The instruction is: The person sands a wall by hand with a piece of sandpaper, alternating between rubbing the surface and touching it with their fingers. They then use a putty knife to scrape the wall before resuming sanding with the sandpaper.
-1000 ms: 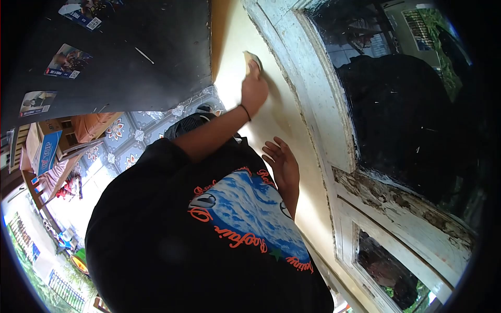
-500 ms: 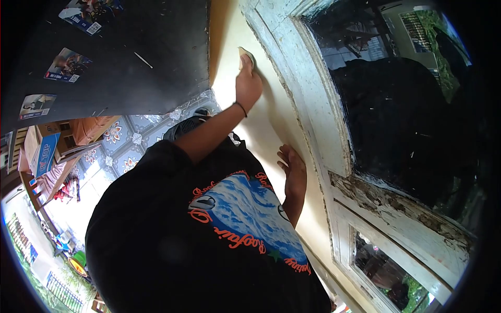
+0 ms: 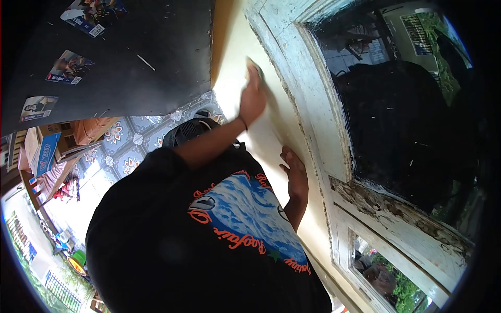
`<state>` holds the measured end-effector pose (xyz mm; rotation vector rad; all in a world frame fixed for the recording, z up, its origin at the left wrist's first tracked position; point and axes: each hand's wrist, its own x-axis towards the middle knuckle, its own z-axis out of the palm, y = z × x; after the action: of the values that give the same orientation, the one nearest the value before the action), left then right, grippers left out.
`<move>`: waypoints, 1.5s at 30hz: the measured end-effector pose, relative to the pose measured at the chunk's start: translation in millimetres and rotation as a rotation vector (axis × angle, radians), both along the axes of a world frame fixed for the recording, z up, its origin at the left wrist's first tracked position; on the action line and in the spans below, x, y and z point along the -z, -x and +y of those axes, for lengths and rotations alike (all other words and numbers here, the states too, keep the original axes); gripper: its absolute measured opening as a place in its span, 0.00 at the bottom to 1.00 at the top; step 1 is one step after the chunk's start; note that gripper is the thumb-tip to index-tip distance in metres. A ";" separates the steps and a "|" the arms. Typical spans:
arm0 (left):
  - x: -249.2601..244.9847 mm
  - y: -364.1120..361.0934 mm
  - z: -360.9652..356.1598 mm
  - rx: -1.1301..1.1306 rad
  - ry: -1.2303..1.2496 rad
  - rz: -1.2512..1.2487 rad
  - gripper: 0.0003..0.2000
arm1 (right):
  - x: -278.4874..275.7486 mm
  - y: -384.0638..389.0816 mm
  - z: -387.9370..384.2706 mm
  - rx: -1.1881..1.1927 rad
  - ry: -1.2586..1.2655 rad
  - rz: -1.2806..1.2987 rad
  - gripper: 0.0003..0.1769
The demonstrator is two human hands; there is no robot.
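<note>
My left hand (image 3: 252, 100) is closed around a small tan folded piece (image 3: 251, 63), perhaps sandpaper, and holds it against the cream wall (image 3: 271, 122). Motion blurs the fingertips. A dark band circles the wrist. Lower and to the right, my right hand (image 3: 296, 175) rests on the same wall with its fingers apart and nothing visible in it. The left forearm crosses in front of a dark cap-like shape (image 3: 190, 129). A black shirt (image 3: 156, 235) with a blue print and red letters fills the lower middle of the view.
Right of the wall stands a worn white window frame (image 3: 326, 115) with dark, reflecting glass and a rotted rail (image 3: 391, 203). A black panel (image 3: 130, 57) with stuck-on cards spans the upper left. Below it are patterned floor tiles (image 3: 125, 164) and a shelf holding a blue-sided box (image 3: 48, 154).
My left hand and the tan piece have moved slightly down and to the right along the wall. My right hand has shifted very little, its fingers closer together.
</note>
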<state>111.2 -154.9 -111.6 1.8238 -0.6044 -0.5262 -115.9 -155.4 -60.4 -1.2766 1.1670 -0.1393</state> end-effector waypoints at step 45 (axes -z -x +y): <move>-7.9 59.5 43.1 0.626 -0.011 0.479 0.17 | 20.2 1.7 -3.4 -0.021 -0.060 -0.063 0.27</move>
<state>51.7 -111.8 -103.7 1.4164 -0.8297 -1.3384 -117.6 -158.8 -80.6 -1.2230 1.0958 -0.1271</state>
